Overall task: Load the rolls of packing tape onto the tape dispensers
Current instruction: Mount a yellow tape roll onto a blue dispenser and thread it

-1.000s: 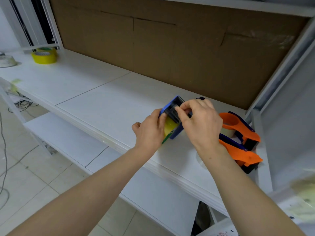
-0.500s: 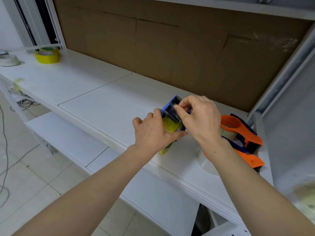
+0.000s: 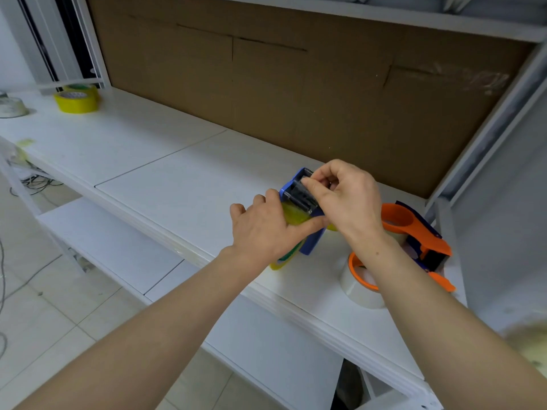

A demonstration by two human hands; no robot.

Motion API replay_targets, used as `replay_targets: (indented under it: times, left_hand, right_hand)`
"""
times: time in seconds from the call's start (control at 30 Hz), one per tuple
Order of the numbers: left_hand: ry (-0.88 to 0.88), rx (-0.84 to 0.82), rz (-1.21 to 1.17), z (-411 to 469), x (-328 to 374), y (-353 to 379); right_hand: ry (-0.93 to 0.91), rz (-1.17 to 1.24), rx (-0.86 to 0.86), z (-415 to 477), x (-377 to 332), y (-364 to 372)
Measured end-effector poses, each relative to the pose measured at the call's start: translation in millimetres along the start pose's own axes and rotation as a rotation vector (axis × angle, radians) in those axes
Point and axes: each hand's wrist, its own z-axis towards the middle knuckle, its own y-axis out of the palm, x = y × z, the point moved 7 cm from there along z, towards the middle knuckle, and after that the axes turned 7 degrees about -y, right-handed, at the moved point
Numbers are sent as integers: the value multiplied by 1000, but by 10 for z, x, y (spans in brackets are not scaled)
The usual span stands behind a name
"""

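on my feed the brown cardboard panel (image 3: 296,84) fills the back of the view, and below it the long white bench (image 3: 148,161) runs from far left to near right. a lower shelf (image 3: 103,241) sits under the bench's front edge, over a pale tiled floor (image 3: 44,321), with loose cables (image 3: 32,182) hanging at the left end.

both bare forearms reach in from the bottom and meet over the right part of the bench. the left hand (image 3: 260,229) grips the blue dispenser (image 3: 299,190) from its left side: the fingers are curled against the frame and the thumb lies straight across the yellow roll (image 3: 293,216) seated in it. the right hand (image 3: 346,199) comes from the other side with its fingers bent, thumb and forefinger pinched together at the dark roller on the dispenser's head. i cannot tell whether a tape end is between those fingertips. the dispenser stands tilted, head up and away from me, its lower end at the bench surface near the front edge.

just right of the hands an orange dispenser (image 3: 414,229) lies on the bench by the frame upright. a second orange dispenser (image 3: 356,272) lies nearer me, mostly hidden by the right forearm, with a clear roll (image 3: 355,292) on it.

well apart, at the far left end, a spare yellow roll (image 3: 77,100) lies flat, and a pale roll (image 3: 11,107) lies flat beside it at the picture's edge.
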Motion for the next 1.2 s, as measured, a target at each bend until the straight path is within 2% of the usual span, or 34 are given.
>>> replay_targets:
  times: [0.1,0.27,0.6,0.9,1.2]
  left_hand:
    - [13,2,-50,43,26,-42]
    - [50,41,-334,29,38,-77]
    - [117,11,-337,133,77,-138]
    - [143,-4,-327,159,70,-168]
    - [160,-3,-278,154,82,-191]
  right_hand:
    - [-4,12,-27,23,-5,32]
    - [-1,25,-23,71,10,24]
    - [-63,-151,-21,120,21,-21]
    - [63,-115,-76,247,125,-74]
    - [-1,-153,-75,277,33,-72]
